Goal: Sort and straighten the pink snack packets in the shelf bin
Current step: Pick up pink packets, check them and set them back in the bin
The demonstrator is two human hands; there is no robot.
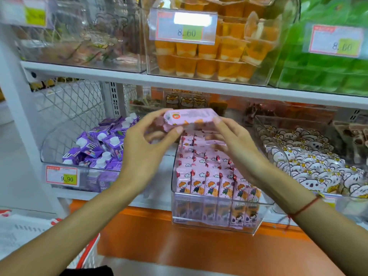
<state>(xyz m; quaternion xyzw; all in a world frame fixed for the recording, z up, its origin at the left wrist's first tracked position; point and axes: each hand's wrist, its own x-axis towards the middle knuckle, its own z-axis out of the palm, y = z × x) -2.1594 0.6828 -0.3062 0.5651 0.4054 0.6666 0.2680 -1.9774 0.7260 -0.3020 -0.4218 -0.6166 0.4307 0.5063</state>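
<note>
**Two hands hold a stack of pink packets above a clear shelf bin**

Seen from a head camera looking down at a shop shelf; the left hand (148, 140) and the right hand (237, 140) are raised side by side, each pinching one end of a small bunch of pink snack packets (191, 116) held level between them, thumbs beneath and fingers on top; the bunch is blurred, so its count cannot be told. Directly below sits a clear plastic bin (215, 224) on the shelf's front edge, filled with upright rows of pink packets (211, 176) printed with a cartoon child; to the left, a bin of purple cartons (99, 148) with a price tag (62, 175); to the right, a bin of white bear-face packets (310, 166); orange jelly cups (207, 62) fill the shelf above.
</note>
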